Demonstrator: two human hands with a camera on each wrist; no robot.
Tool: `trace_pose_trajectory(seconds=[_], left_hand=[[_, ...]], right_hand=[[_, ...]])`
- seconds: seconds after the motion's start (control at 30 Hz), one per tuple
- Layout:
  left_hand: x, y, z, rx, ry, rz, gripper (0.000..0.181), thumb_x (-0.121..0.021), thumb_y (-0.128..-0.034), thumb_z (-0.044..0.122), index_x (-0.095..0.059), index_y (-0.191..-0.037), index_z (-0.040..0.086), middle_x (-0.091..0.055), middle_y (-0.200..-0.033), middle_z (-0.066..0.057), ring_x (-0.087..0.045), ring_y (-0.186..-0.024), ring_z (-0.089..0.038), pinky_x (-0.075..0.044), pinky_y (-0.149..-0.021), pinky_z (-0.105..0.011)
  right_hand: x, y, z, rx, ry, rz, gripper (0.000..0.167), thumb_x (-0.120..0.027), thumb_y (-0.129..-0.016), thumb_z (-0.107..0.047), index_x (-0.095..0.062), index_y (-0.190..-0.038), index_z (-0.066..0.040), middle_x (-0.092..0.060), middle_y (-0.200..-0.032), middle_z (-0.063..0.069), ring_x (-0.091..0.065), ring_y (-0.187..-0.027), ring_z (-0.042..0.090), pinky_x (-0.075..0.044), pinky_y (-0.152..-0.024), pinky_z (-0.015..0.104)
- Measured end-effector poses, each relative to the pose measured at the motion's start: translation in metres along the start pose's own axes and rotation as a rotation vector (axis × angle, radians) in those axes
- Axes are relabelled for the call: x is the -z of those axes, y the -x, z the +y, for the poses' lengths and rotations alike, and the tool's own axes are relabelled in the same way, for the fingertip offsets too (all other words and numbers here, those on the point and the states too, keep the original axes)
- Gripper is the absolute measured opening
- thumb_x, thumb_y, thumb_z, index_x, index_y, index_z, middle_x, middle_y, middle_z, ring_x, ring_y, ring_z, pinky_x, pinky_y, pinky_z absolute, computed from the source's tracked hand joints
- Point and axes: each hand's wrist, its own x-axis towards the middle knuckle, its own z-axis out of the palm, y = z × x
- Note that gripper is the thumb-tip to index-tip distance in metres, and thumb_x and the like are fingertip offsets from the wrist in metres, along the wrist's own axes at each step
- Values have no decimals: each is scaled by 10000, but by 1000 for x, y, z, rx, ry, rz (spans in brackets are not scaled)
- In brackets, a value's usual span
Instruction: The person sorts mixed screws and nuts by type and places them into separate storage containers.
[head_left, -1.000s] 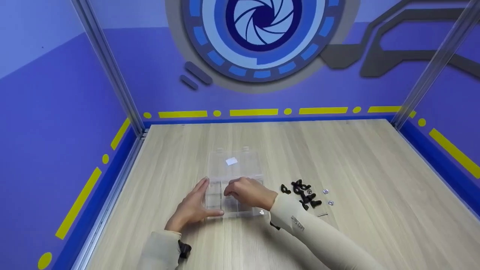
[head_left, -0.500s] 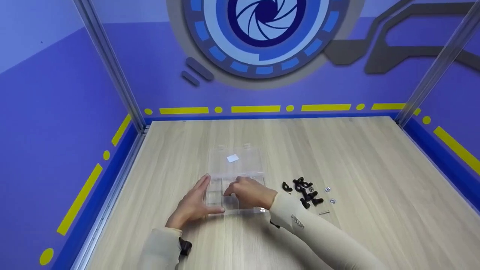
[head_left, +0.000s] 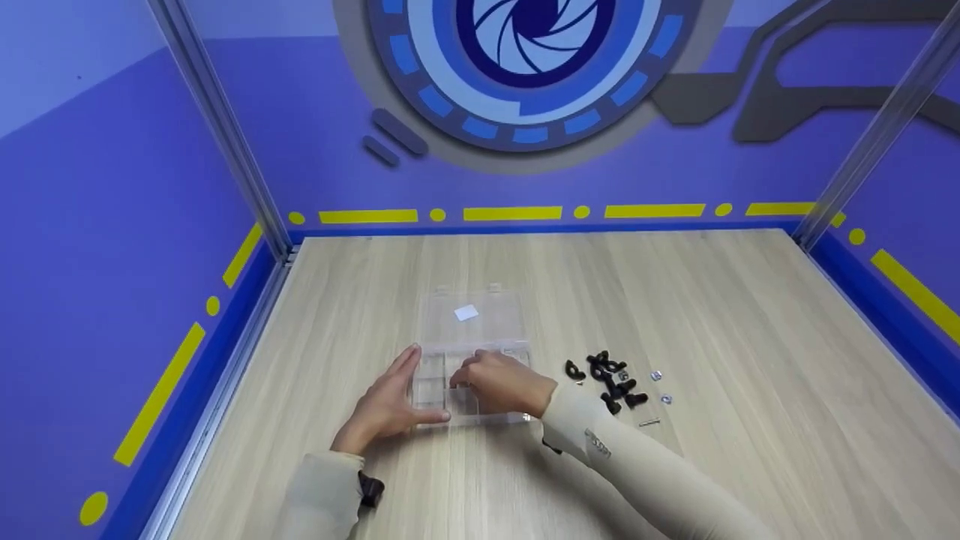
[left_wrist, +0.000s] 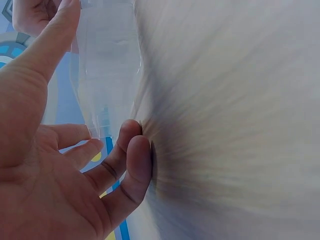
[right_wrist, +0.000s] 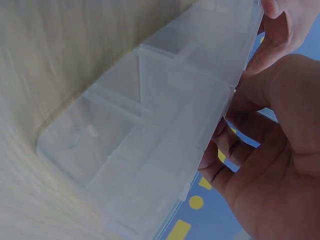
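Note:
A clear plastic compartment box [head_left: 430, 391] lies on the table, its clear lid [head_left: 495, 315] folded back flat behind it. Along the box's left end, my left hand [head_left: 386, 401] grips it, thumb at the front edge and fingers at the left side. My right hand [head_left: 499, 381] reaches into the middle of the box with curled fingers. It pinches what looks like a clear divider at the compartment walls; the fingertips are partly hidden. The right wrist view shows the right hand [right_wrist: 280, 145] bent over the box's translucent walls [right_wrist: 185, 100].
Right of the box lies a loose group of black wing-shaped knobs [head_left: 611, 379]. Small shiny metal nuts [head_left: 666, 399] and a thin screw [head_left: 649, 422] lie beside them. A white label [head_left: 466, 313] is on the lid. Blue walls [head_left: 315, 165] enclose the table.
The view has tilted slightly, so everything sits a little higher in the picture. My right fingers have shifted slightly inside the box. The left hand keeps its place on the box.

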Motion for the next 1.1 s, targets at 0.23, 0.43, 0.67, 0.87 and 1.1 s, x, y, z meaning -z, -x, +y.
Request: trace_pose_trajectory(seconds=[0.23,0.43,0.67,0.87,1.1], left_hand=[[-1,-2,2,-3,-14,1,1217,-928,-713,492,-265,-1617,17,-231,-1689,-149,-273,-1519,-383,-322,-1192,-566],[-1,-3,4,4,-12,5,1219,-934,-707,483,-266,-1621,31,-233,-1691,-133,-272,-1522,-370,-318,-1197,-558],[-1,-2,5,-7,-10,1,1229,-928,-705,507,-264,-1619,24,-235,-1688,-148,-267,-1524,-370,-314,-1202,-547],[-1,-1,4,-4,-9,2,1218,-925,-718,490,-250,-1626,37,-149,-1714,-122,-242,-1528,-385,-324,-1187,-579],[0,3,0,42,15,-36,1229,-921,-738,463,-190,-1647,75,-134,-1719,-97,-193,-1551,-347,-239,-1238,-538]], right_hand=[[2,3,0,-34,-20,-8,304,-723,-810,88,-801,-1062,-65,-776,-1000,42,-712,-899,209,-591,-858,327],[5,5,1,-51,-27,-6,251,-699,-844,90,-804,-1022,-52,-771,-960,49,-711,-885,209,-599,-830,328],[5,8,3,-36,-38,9,166,-687,-912,38,-797,-996,-54,-757,-929,30,-700,-858,185,-592,-799,307],[9,16,8,-2,-55,128,261,-627,-895,90,-792,-1046,-44,-759,-1026,57,-673,-901,219,-588,-798,298],[18,38,26,9,10,282,264,-608,-928,88,-778,-1071,-56,-734,-1099,56,-666,-1003,233,-584,-883,322]])
